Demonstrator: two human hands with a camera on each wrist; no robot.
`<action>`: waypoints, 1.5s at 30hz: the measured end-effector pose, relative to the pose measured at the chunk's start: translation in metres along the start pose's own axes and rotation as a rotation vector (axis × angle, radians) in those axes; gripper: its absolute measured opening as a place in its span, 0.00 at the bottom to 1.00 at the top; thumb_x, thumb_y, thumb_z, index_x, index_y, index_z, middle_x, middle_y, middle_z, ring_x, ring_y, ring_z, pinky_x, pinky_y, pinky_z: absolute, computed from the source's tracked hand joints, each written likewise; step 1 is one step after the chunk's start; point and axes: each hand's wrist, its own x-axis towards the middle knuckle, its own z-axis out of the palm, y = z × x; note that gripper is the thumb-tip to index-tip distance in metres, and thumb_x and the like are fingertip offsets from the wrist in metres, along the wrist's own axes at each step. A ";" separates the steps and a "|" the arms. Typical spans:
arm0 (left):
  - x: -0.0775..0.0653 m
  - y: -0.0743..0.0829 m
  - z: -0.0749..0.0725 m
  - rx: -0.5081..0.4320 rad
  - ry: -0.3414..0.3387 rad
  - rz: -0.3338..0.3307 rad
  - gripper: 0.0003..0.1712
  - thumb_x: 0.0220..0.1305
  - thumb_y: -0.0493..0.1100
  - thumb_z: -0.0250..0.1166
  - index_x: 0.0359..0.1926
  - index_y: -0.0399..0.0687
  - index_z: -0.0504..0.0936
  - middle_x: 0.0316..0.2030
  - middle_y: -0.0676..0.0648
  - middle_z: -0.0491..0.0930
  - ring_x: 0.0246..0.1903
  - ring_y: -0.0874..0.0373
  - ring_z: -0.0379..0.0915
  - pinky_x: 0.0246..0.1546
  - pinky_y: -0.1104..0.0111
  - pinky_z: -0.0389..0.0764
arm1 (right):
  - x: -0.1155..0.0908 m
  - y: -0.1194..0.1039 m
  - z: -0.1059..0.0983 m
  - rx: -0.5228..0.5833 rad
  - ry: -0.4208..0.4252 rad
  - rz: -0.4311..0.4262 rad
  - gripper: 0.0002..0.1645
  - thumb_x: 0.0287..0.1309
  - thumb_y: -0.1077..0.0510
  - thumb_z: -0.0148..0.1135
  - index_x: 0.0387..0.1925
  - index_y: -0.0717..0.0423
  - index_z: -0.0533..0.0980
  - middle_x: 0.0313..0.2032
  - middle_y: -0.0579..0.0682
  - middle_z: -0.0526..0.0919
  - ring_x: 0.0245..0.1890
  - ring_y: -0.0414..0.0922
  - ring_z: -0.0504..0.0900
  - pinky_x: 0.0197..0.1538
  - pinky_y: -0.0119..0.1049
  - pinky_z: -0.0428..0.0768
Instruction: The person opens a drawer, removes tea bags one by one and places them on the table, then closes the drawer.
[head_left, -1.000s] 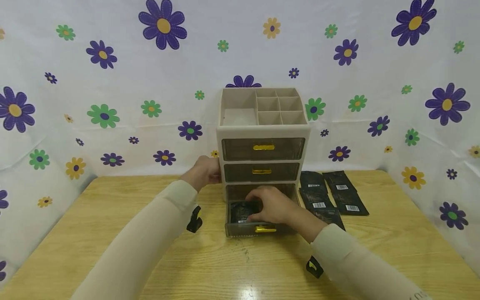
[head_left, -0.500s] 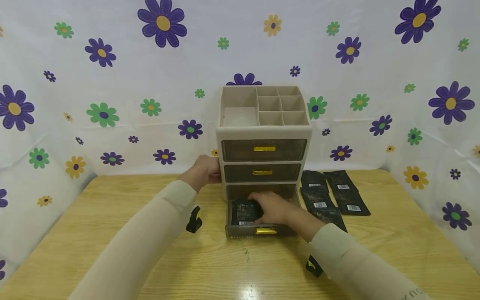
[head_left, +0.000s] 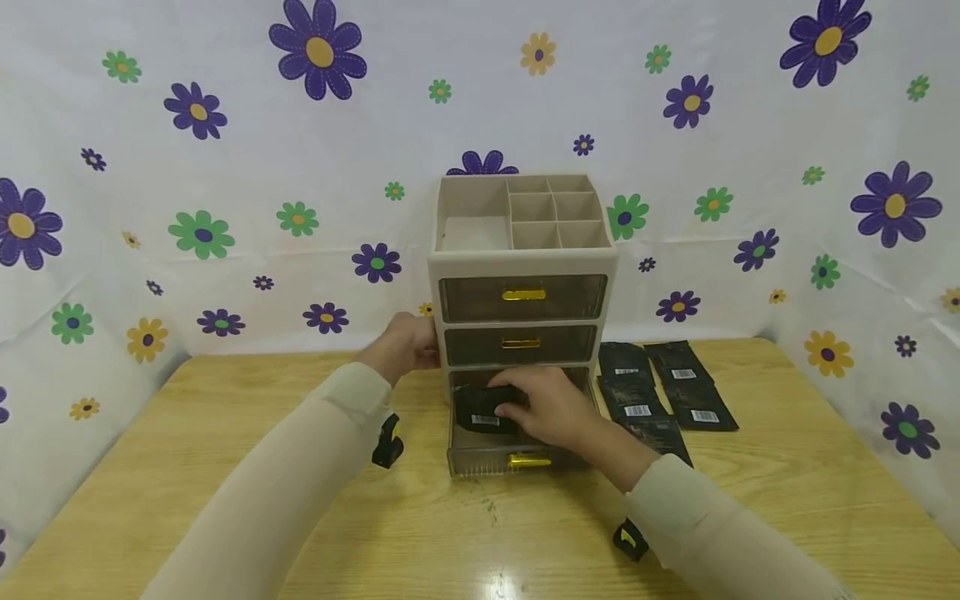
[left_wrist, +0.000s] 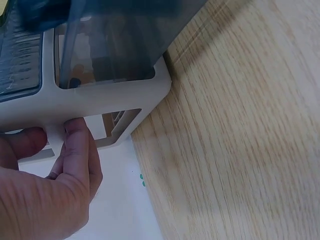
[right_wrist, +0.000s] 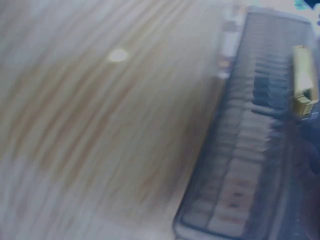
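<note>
A cream drawer cabinet stands at the back, its smoky bottom drawer pulled out. My left hand is at the cabinet's left side; in the left wrist view, thumb and fingers pinch an upright strut of its open side frame. Over the drawer, my right hand holds a flat black packet with a white barcode label, pinched between thumb and fingers at its right side. The blurred right wrist view shows the drawer front with its gold handle; most of the right hand is out of it.
Several similar black packets lie overlapping on the wooden table, right of the cabinet. Two upper drawers are closed, and the divided top tray is open above. A flowered cloth hangs behind.
My right hand has lifted the black packet up from the drawer floor and tilted it. The left hand keeps its grip on the cabinet's side.
</note>
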 end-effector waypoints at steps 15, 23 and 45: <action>0.000 -0.001 -0.001 0.021 -0.018 -0.006 0.30 0.55 0.33 0.58 0.59 0.32 0.62 0.41 0.43 0.73 0.24 0.57 0.77 0.41 0.62 0.84 | -0.027 0.004 -0.054 0.083 0.250 0.010 0.12 0.45 0.53 0.72 0.30 0.54 0.81 0.20 0.42 0.80 0.19 0.32 0.74 0.23 0.25 0.75; 0.001 -0.002 -0.003 -0.001 -0.027 -0.006 0.30 0.54 0.32 0.59 0.59 0.33 0.61 0.42 0.43 0.71 0.24 0.57 0.77 0.39 0.62 0.84 | -0.060 0.027 -0.093 0.224 0.079 0.279 0.11 0.61 0.56 0.58 0.25 0.55 0.74 0.17 0.45 0.79 0.17 0.36 0.76 0.18 0.29 0.72; 0.000 -0.003 -0.002 -0.017 -0.016 0.002 0.26 0.54 0.32 0.59 0.55 0.31 0.66 0.37 0.43 0.73 0.23 0.57 0.77 0.38 0.63 0.84 | -0.147 0.112 -0.158 0.287 -0.271 0.761 0.19 0.67 0.51 0.50 0.27 0.64 0.69 0.21 0.51 0.81 0.21 0.45 0.80 0.26 0.39 0.83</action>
